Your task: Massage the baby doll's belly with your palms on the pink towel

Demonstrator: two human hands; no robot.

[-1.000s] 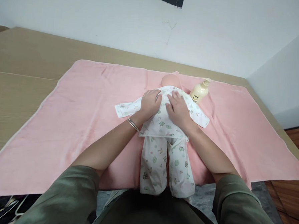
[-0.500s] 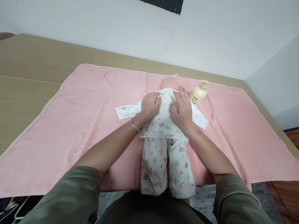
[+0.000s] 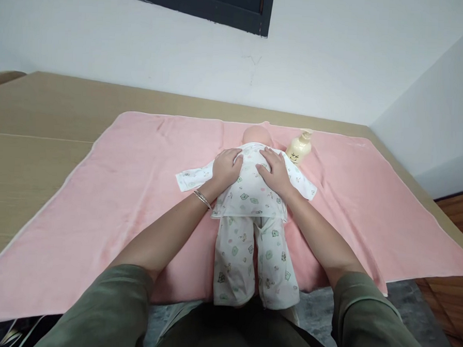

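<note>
A baby doll [image 3: 257, 135] lies on a pink blanket, dressed in a white printed top [image 3: 249, 198] and matching trousers [image 3: 237, 259]. Its sleeves spread out to both sides, and its legs point toward me. Flat on the upper left of the top rests my left hand [image 3: 226, 169], fingers stretched out. My right hand [image 3: 275, 171] lies on the upper right of it, palm down, with thumb and fingers apart. Neither hand grips anything. Just beyond my right hand a cream pump bottle [image 3: 299, 147] stands on the blanket.
The pink blanket [image 3: 137, 189] covers much of the wooden table [image 3: 36, 111] and hangs over its front edge. A white wall [image 3: 318, 59] with a dark frame [image 3: 240, 8] rises behind. Brown wooden panelling [image 3: 458, 216] is at the right.
My right hand's fingers have come down and lie flatter on the doll's top. My left hand stays in nearly the same place. The view has tilted slightly upward.
</note>
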